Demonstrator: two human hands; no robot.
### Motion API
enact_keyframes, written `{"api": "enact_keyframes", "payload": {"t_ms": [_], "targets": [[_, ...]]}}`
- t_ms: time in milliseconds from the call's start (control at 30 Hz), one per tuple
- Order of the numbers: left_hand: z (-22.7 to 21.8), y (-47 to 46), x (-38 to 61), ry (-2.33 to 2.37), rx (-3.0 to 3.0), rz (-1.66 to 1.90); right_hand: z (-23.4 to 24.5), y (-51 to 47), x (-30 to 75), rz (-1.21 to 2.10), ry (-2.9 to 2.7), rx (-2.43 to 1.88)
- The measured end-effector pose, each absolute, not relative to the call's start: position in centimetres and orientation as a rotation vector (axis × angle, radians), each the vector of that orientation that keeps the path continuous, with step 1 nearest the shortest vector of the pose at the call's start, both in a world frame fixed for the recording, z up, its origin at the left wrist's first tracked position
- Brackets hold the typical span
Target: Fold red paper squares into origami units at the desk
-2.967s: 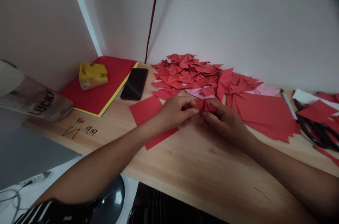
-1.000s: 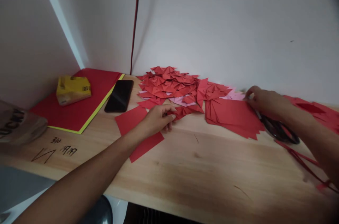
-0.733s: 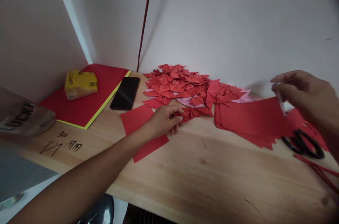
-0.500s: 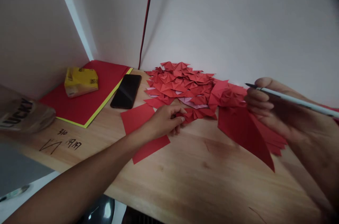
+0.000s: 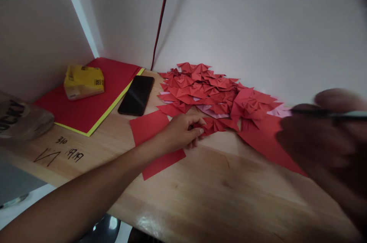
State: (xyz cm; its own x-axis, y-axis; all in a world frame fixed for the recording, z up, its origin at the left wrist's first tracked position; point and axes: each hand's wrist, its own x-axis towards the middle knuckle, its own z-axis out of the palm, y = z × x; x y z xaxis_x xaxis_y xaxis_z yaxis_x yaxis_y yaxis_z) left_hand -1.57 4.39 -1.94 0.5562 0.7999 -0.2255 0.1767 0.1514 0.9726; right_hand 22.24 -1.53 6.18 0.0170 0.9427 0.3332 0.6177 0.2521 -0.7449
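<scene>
My left hand (image 5: 185,130) rests on the table with its fingers curled, thumb and forefinger at the left end of a folded red paper (image 5: 216,124). Under that wrist lies a flat red paper strip (image 5: 150,126). At the right, my right hand (image 5: 312,143) is raised and smeared by motion, closed around a pen (image 5: 351,114) with a dark tip and pale barrel. Below it, a larger red sheet (image 5: 272,143) is partly hidden. Behind both hands spreads a heap of folded red paper pieces (image 5: 200,86), with some pink paper showing among them.
Left of the heap lies a black phone (image 5: 136,95), beside a red sheet with a yellow edge (image 5: 114,78). A yellow packet (image 5: 84,82) sits on that sheet. A bag with lettering (image 5: 23,120) stands at the table's left. A dark red cable (image 5: 162,17) runs down the wall.
My right hand with the pen has moved slightly down and to the right and is now blurred. The view has shifted a little; my left hand stays at the folded paper.
</scene>
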Motion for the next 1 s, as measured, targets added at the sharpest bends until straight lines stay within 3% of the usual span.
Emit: {"api": "enact_keyframes", "payload": {"t_ms": [100,133,200,367,1000], "targets": [[-1.7,4.3,-1.6,0.906,1.411,0.543,3.9,-1.6,19.5,1.04,-1.534,-1.195],[-1.6,4.3,-1.6,0.899,1.433,0.541,3.0,-1.4,18.9,1.061,-1.491,-1.139],[-1.2,4.1,-1.6,0.899,1.472,0.535,1.2,-1.0,18.2,0.91,-1.523,-1.214],[-0.9,3.8,-1.6,0.965,1.468,0.44,-1.4,-0.6,18.6,0.903,-1.701,-1.268],[-0.5,3.7,-1.2,0.986,1.285,0.412,-1.4,-1.0,18.3,0.776,-1.853,-1.392]]}}
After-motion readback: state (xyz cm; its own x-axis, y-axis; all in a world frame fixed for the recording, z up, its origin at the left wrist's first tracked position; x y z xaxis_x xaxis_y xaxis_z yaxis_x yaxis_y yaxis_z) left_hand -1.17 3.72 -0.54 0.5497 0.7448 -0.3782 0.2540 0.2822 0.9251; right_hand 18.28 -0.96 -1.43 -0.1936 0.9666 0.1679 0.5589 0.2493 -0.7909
